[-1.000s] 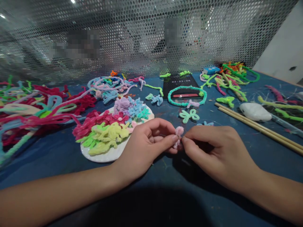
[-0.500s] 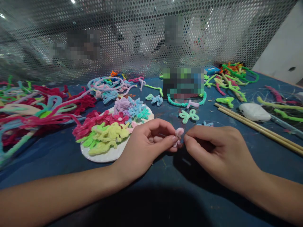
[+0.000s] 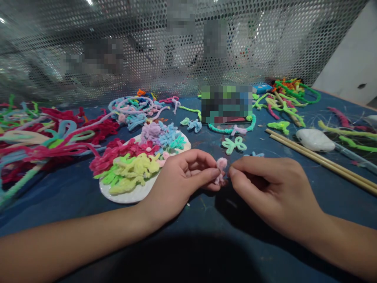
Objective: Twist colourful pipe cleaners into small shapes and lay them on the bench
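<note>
head view, the only one. we see the left hand point(image 3: 181, 179) curled, thumb and forefinger pinched on a small pink pipe-cleaner piece point(image 3: 220, 169), which stands roughly upright just above the blue table point(image 3: 206, 236), near its front middle. the right hand point(image 3: 269, 188) is curled too, its forefinger and thumb tip drawn together right beside the pink piece; whether they actually grip it or only touch its lower end we cannot tell, the contact is too small to resolve. both forearms rest low over the table.

just left of the left hand, a white plate point(image 3: 129, 195) carries finished pipe-cleaner shapes: yellow-green at the front, red in the middle, lilac and light blue at the back. beyond the hands lie a mint green bow shape point(image 3: 234, 144) and a teal ring point(image 3: 232, 127), partly under a blurred patch. to the left, a loose heap of red and pink pipe cleaners point(image 3: 44, 137). to the right, two wooden sticks point(image 3: 321, 162) run diagonally, with a white oval object point(image 3: 315, 139) just behind them. far right corner: a tangle of green and orange pipe cleaners point(image 3: 288, 94). a perforated metal screen point(image 3: 147, 51) closes off the back of the table.
</note>
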`<state>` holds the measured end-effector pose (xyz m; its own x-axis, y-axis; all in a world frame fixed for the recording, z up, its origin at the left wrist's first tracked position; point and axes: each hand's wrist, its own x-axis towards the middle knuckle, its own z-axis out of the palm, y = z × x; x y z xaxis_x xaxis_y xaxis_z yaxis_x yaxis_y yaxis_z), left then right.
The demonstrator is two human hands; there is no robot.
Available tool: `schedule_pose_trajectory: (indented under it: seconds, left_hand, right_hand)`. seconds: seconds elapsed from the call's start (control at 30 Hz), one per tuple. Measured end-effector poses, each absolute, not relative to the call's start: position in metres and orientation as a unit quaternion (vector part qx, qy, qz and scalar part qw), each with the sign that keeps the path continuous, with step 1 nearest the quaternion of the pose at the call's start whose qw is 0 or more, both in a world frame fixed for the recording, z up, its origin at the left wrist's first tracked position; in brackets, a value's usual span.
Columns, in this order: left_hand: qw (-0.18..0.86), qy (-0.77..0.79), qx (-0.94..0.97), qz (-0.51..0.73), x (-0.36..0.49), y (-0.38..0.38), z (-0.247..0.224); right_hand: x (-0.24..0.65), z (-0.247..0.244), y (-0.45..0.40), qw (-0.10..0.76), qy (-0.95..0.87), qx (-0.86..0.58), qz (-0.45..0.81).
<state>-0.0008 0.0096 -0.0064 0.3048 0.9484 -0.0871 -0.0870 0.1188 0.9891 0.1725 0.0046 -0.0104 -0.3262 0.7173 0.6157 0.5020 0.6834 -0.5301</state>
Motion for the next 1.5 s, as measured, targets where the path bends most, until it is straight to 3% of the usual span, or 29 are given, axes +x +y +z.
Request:
schedule_pose_trajectory:
  seconds: [0.3,0.7,1.5]
  left_hand:
    - [0.628,0.419,0.512,0.41,0.0,0.01,-0.006]
    - [0.66,0.433,0.491,0.367,-0.004,0.01,0.003]
    - [0.637,0.427,0.515,0.384,-0.002,0.009,0.002]
  right_hand:
    - [0.173,-0.011,0.003,0.437,-0.81,-0.368,0.137]
    - [0.169,-0.009,0.003,0.424,-0.779,-0.387,0.252]
    - [0.171,-0.008,0.001,0.442,-0.805,-0.382,0.108]
